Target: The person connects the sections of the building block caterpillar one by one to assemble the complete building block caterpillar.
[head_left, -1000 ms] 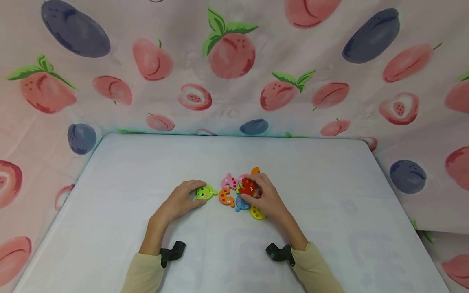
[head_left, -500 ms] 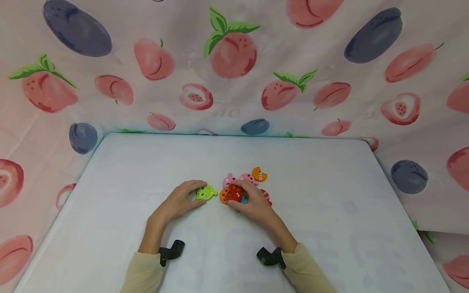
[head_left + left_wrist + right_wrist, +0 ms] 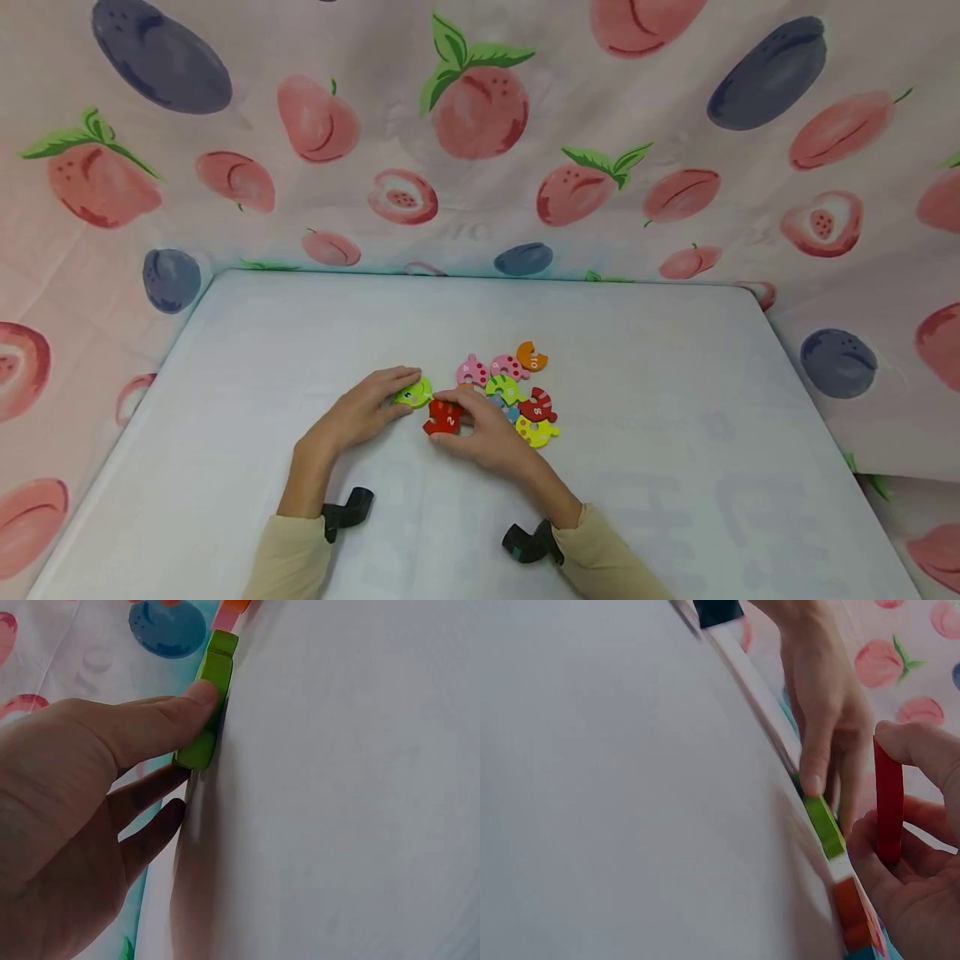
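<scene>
My left hand [image 3: 360,412] holds a flat green puzzle piece with a smiling face [image 3: 415,393] by its edges on the white table. In the left wrist view, the thumb lies against the side of this green piece [image 3: 216,675]. My right hand [image 3: 491,433] pinches a red puzzle piece marked 2 [image 3: 444,419] between thumb and fingers, just right of and nearer than the green face. The right wrist view shows the red piece [image 3: 889,806] edge-on, raised off the table. An orange piece behind the right hand is mostly hidden.
Right of the hands lies a cluster of pieces: two pink ones [image 3: 509,367], an orange one marked 10 [image 3: 532,358], a striped green one [image 3: 506,387], a blue one [image 3: 512,412], a red one marked 8 [image 3: 538,406] and a yellow one [image 3: 537,432]. Fruit-patterned cloth [image 3: 480,200] hangs behind the table.
My right hand has carried the red piece marked 2 leftward from over the cluster to beside the green face, uncovering the cluster. The left hand and green face have shifted slightly left.
</scene>
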The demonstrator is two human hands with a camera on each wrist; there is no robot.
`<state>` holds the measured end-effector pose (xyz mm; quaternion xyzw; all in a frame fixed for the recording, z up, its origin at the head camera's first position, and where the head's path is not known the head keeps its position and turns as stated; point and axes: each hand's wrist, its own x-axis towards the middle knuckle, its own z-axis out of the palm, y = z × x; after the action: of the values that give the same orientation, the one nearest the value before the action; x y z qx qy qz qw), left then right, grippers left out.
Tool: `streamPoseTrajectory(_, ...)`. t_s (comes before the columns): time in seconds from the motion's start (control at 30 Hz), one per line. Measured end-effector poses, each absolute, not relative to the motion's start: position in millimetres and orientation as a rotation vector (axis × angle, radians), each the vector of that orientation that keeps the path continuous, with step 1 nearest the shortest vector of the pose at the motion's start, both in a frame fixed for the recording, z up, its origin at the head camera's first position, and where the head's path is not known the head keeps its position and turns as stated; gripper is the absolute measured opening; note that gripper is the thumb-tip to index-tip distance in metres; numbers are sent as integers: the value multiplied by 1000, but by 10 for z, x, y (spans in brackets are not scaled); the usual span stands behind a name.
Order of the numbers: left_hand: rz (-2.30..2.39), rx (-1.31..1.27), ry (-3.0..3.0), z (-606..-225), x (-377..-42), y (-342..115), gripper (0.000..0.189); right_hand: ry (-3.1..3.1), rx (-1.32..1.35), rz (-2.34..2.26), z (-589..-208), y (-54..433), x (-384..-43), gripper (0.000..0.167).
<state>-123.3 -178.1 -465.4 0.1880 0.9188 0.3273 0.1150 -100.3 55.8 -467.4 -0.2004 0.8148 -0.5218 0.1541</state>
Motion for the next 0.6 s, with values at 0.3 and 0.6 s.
streamPoseTrajectory(0.3, 1034, 541, 2640, -4652, -1261, -1907, 52, 2318, -482, -1538, -4786, 277, -1033, 55)
streamPoseTrajectory(0.6, 1077, 511, 2601, -4670, -1277, -1976, 54, 2464, -483, -1483, -4853, 206, -1191, 54)
